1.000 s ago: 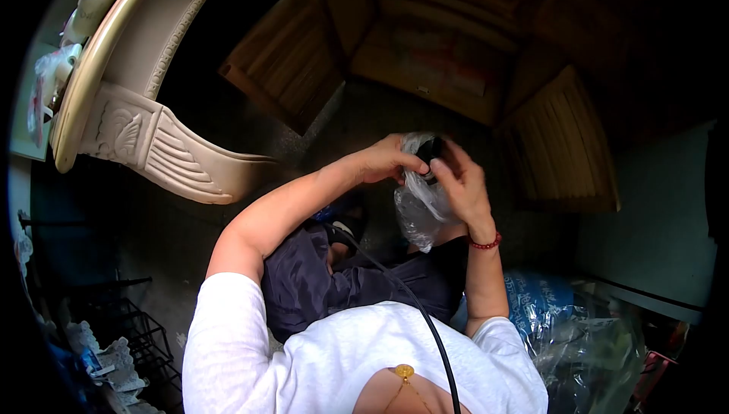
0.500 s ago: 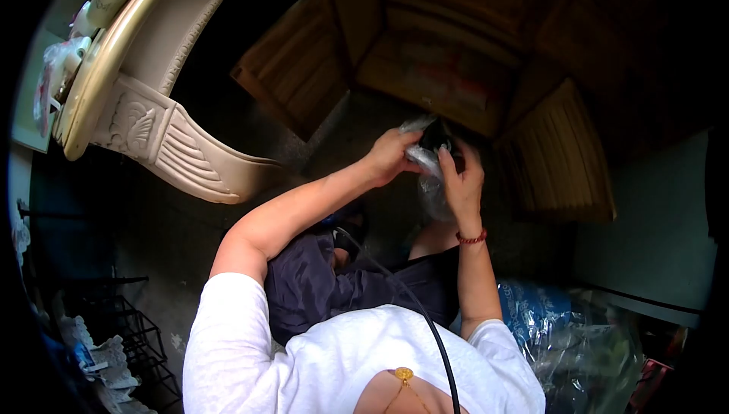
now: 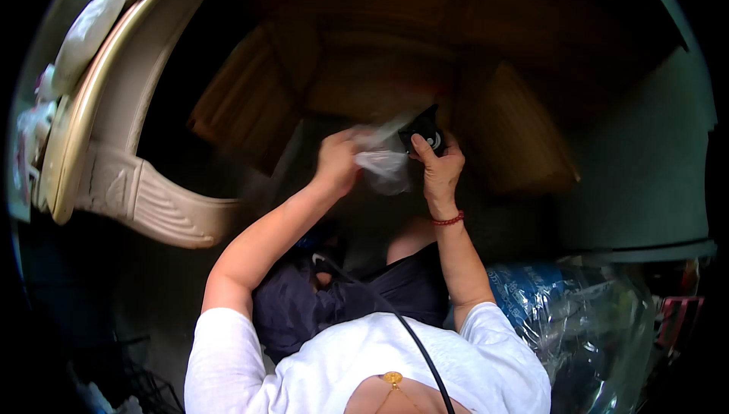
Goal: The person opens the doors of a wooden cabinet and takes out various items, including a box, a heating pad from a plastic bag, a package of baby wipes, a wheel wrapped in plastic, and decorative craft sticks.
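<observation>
My left hand [image 3: 336, 162] is closed on a thin clear plastic bag [image 3: 386, 170], which hangs crumpled from the fingers and is smeared by motion. In my right hand [image 3: 443, 173] is a small black object [image 3: 422, 125] with a pointed top corner and a pale round mark. My thumb presses on its face and the fingers wrap behind it; its exact kind cannot be made out. The bag's edge lies close beside the black object, and I cannot tell whether they touch.
Beyond my hands, a brown box or cabinet stands open, with a panel [image 3: 524, 137] spread at each side. A carved cream table leg [image 3: 171, 205] curves in from the left. Clear plastic wrapping [image 3: 585, 323] lies at my right. A black cable [image 3: 410, 334] crosses my lap.
My left hand has moved left, drawing the plastic bag away from the black object, which stays in my right hand and now shows more fully. The view has shifted.
</observation>
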{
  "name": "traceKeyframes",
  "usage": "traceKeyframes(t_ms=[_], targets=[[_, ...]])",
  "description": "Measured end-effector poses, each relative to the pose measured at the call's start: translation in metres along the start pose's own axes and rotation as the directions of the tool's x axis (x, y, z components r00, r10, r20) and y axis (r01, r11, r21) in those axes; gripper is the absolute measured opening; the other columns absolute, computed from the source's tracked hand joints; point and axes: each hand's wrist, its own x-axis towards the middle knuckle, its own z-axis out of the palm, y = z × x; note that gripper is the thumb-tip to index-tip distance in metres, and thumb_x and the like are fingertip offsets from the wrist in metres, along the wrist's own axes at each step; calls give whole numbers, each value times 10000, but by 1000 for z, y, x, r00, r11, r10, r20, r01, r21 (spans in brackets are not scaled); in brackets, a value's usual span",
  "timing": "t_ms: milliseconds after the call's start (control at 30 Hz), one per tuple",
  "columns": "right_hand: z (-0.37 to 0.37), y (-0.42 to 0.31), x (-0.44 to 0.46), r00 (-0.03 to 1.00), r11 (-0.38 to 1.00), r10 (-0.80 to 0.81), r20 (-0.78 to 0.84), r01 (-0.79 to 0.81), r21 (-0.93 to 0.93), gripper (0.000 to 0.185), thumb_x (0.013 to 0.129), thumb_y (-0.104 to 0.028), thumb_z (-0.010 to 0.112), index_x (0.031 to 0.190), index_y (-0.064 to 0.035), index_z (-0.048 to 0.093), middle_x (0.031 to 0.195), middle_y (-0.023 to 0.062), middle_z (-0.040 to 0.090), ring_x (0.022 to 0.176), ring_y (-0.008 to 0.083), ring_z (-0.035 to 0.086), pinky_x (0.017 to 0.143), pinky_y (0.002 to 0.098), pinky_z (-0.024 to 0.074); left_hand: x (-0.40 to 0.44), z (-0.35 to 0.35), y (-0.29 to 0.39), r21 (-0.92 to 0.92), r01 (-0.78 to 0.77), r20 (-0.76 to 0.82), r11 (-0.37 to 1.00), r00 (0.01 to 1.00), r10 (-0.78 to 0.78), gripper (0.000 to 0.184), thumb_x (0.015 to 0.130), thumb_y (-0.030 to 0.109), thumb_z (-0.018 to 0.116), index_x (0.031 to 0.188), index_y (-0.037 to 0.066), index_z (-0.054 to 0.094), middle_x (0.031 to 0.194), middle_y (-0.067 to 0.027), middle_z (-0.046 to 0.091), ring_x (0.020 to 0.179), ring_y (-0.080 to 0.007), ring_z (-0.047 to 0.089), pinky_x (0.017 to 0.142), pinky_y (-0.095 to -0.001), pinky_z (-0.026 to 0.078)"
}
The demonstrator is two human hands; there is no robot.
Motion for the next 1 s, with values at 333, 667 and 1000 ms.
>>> traceKeyframes(t_ms=[333, 667, 1000], targets=[[-87, -129, 90, 958, 910, -156, -239, 234, 341, 162, 782, -191, 604, 882, -66, 578, 826, 35, 600, 726, 146, 574, 619, 294, 485, 11, -11, 10, -153, 196, -74, 969, 975, -209, 89, 788, 35, 464, 786, -33, 520, 783, -102, 559, 758, -234, 570, 755, -366, 473], [-5, -121, 55, 938, 991, -92, 333, 55, 118, 242, 845, -266, 590, 946, -47, 567, 806, -10, 583, 716, 46, 521, 623, 209, 445, 13, 91, 54, 172, -19, 317, 985, 948, -37, 500, 811, 516, 538, 897, 25, 578, 778, -65, 590, 719, -155, 569, 681, -315, 481], [59, -105, 61, 899, 998, -52, 435, 34, 49, 282, 773, -197, 684, 910, 28, 584, 786, 14, 583, 685, 55, 511, 613, 200, 443, 1, 57, 88, -32, -94, 296, 995, 950, 99, 442, 832, 373, 590, 1052, 0, 503, 871, -51, 577, 751, -115, 575, 669, -267, 487]])
